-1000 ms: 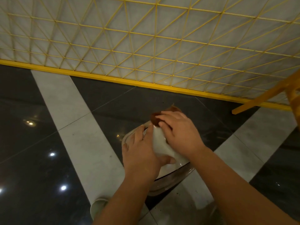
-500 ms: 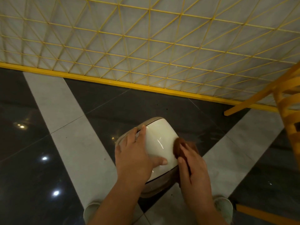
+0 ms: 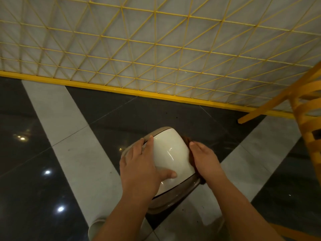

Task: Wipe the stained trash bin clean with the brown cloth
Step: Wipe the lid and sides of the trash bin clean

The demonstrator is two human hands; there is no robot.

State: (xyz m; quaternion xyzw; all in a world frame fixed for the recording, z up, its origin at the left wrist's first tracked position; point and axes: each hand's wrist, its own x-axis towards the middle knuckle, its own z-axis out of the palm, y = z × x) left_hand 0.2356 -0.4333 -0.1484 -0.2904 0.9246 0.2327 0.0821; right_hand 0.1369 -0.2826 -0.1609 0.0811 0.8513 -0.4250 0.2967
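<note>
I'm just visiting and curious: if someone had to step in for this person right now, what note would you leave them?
Left hand: laid flat over the bin, fingers on the far rim, thumb on the white top, steadying it.
Right hand: presses the cloth against the bin's right side; its grip on the cloth cannot be made out.
Bin: on the floor between the feet.
Done: the white top looks clean from here.
Left: finish wiping the right side, then check the sides hidden from view for stains.
</note>
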